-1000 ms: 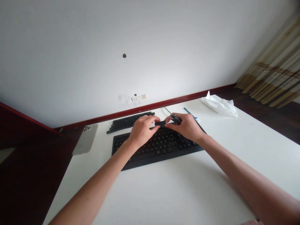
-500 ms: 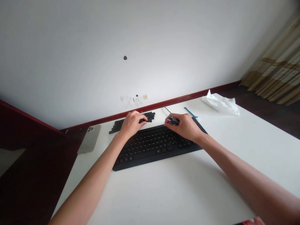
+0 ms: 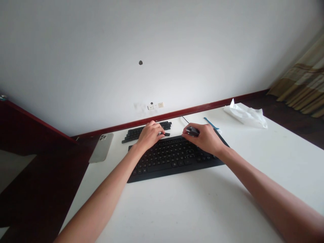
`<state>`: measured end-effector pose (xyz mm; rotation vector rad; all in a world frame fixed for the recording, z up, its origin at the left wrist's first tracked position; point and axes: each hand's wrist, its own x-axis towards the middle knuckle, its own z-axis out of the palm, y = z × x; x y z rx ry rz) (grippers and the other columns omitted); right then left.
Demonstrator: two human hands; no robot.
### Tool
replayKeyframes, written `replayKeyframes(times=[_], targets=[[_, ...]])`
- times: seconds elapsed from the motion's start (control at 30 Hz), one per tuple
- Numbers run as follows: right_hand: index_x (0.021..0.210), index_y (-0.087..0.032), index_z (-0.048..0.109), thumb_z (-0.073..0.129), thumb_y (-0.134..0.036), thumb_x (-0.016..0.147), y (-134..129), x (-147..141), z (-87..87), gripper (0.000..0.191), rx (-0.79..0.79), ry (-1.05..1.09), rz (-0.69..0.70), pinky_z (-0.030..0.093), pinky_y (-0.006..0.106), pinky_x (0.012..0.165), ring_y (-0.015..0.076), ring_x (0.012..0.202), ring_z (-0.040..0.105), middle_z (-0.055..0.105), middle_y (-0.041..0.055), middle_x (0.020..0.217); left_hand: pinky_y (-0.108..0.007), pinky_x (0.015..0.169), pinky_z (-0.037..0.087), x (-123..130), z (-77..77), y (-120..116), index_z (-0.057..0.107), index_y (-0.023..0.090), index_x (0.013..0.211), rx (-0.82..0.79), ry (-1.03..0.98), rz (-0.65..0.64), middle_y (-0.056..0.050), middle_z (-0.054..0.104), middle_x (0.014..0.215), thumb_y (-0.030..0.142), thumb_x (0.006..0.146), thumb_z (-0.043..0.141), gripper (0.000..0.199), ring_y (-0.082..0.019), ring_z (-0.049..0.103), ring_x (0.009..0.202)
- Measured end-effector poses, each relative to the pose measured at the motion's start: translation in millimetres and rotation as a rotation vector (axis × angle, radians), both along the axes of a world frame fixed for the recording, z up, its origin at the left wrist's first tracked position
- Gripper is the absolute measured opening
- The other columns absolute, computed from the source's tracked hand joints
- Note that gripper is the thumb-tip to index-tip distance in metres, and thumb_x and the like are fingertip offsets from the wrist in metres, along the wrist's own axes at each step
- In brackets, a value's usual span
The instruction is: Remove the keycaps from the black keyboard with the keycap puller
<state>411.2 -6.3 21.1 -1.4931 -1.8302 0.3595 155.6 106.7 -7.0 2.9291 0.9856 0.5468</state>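
My left hand [image 3: 151,135] is over the back edge of a black keyboard [image 3: 162,170], its thumb and fingers pinched around a small black keycap [image 3: 166,134]. My right hand [image 3: 206,136] is curled around a small dark object with a shiny part [image 3: 192,131], above the keyboard's back right portion; its kind is not clear. Behind the keyboard, loose black keycaps [image 3: 133,134] lie in rows on the white table [image 3: 177,209], partly covered by the left hand. Pale frames show around several spots on the keyboard's right side.
A grey phone [image 3: 101,148] lies at the table's left edge. Toward the back right are a thin blue tool [image 3: 211,123] and a crumpled white plastic bag [image 3: 245,115]. A thin black cable [image 3: 185,119] runs behind the keyboard. The wall with sockets [image 3: 155,106] stands beyond the table.
The view has shifted slightly, so everything appears a little further right. My left hand has drawn back slightly from the keycap rows toward the keyboard with the keycap. My right hand keeps its grip.
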Motion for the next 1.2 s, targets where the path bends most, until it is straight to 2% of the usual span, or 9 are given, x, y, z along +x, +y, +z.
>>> replayKeyframes(times=[0.17,0.5,0.9,1.2], targets=[[0.086,-0.022,0.072,0.066,-0.040,0.091,0.3,1.0,0.7,0.019,-0.006,0.001,-0.003,0.041,0.030,0.060,0.0174,0.062,0.054,0.068,0.0016,0.070,-0.037,0.085,0.046,-1.0,-1.3,1.2,0.077,0.025,0.091,0.006,-0.002,0.004,-0.003,0.072,0.097,0.031,0.094,0.076,0.006,-0.025,0.055,0.097],[0.083,-0.023,0.071,0.069,-0.040,0.090,-1.0,-3.4,2.4,0.019,-0.005,-0.003,-0.038,0.041,0.029,0.061,0.0142,0.058,0.049,0.065,-0.0021,0.065,-0.037,0.083,0.044,0.8,-5.3,2.9,0.076,0.023,0.085,0.036,-0.031,0.106,-0.003,0.068,0.089,0.032,0.092,0.078,0.011,-0.024,0.054,0.091],[0.084,-0.023,0.070,0.068,-0.041,0.091,-0.2,-1.3,0.2,0.019,-0.006,-0.001,-0.030,0.041,0.030,0.062,0.0153,0.061,0.051,0.066,-0.0009,0.069,-0.036,0.080,0.044,0.0,-6.2,3.6,0.075,0.023,0.086,0.024,-0.036,0.115,-0.003,0.067,0.087,0.026,0.093,0.075,0.008,-0.024,0.054,0.089],[0.083,-0.024,0.070,0.067,-0.040,0.090,-1.1,-1.7,2.7,0.018,-0.005,-0.004,-0.058,0.041,0.029,0.060,0.0148,0.057,0.047,0.063,-0.0023,0.064,-0.035,0.079,0.043,-0.3,-5.8,3.2,0.073,0.023,0.085,0.036,-0.033,0.112,-0.002,0.068,0.087,0.033,0.091,0.079,0.013,-0.023,0.055,0.088]])
